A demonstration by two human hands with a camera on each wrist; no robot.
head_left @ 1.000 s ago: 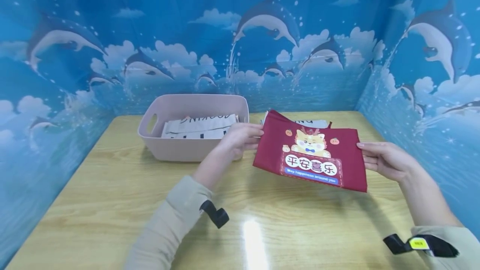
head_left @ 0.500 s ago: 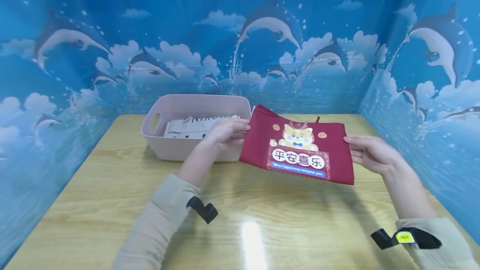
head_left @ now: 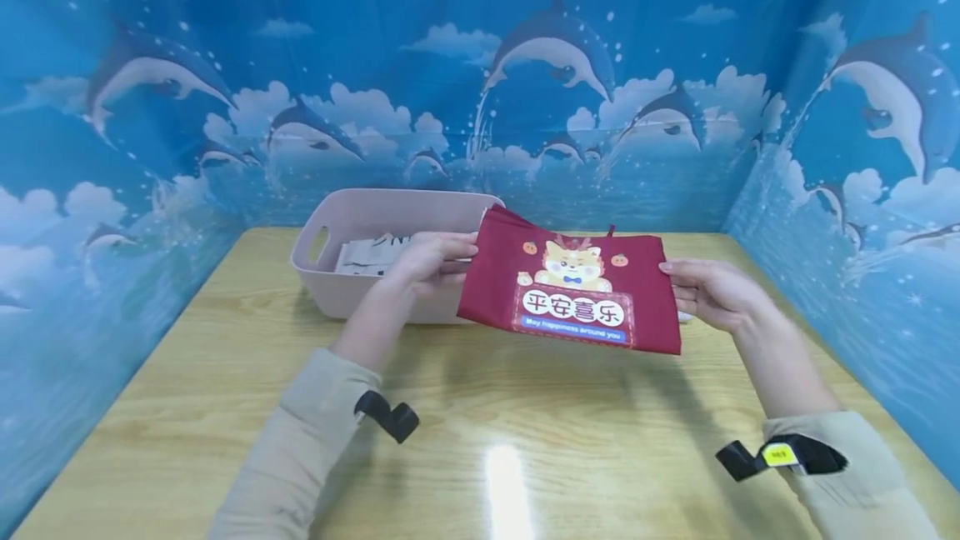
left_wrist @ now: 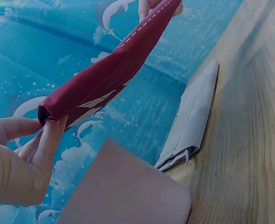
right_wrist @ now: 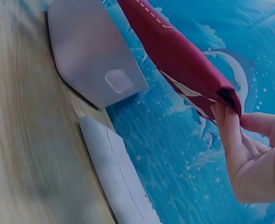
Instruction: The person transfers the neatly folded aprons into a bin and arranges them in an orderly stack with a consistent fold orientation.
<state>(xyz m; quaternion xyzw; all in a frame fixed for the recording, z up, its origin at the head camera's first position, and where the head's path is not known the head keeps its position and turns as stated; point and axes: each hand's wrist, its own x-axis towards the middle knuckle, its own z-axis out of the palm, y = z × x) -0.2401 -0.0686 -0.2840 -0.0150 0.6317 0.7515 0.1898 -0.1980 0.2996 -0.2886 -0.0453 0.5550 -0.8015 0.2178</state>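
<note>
A folded dark-red cloth bag with a printed cartoon animal and lettering is held up over the table, tilted, its right side lower. My left hand pinches its left edge between thumb and fingers, in front of the bin. On the opposite edge, my right hand pinches the cloth the same way. Both wrist views show the bag's folded edge caught in the fingers, the left hand and the right hand each at one end. Behind the bag lies a flat, folded white cloth item, mostly hidden in the head view.
A pale pinkish bin stands at the back left of the wooden table, with folded white printed cloth inside. A blue dolphin-print curtain closes off the back and sides.
Both hands have carried the red bag left and slightly upward, toward the bin. The bag now covers most of the white item behind it and overlaps the bin's right end.
</note>
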